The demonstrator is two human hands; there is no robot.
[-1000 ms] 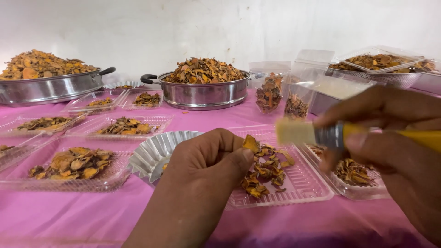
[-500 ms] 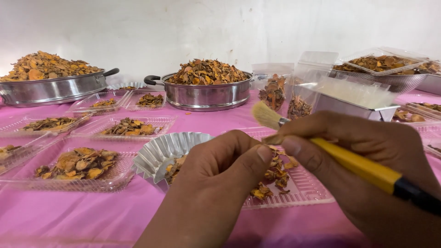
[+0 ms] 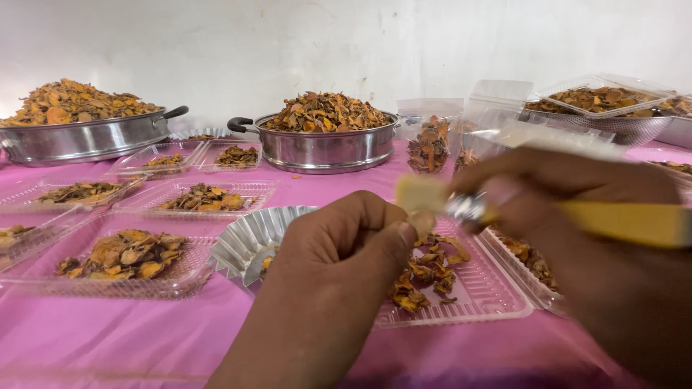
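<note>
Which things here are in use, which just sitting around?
In use: left hand pinching a dried slice; right hand holding yellow-handled brush; clear tray below; fluted foil cup.

Lying about: two steel pans heaped with slices; filled trays at left; lidded containers.

Yellow-handled brush (image 3: 577, 216) held level, blurred bristles touching small dried piece (image 3: 422, 222), pinched upright
</note>
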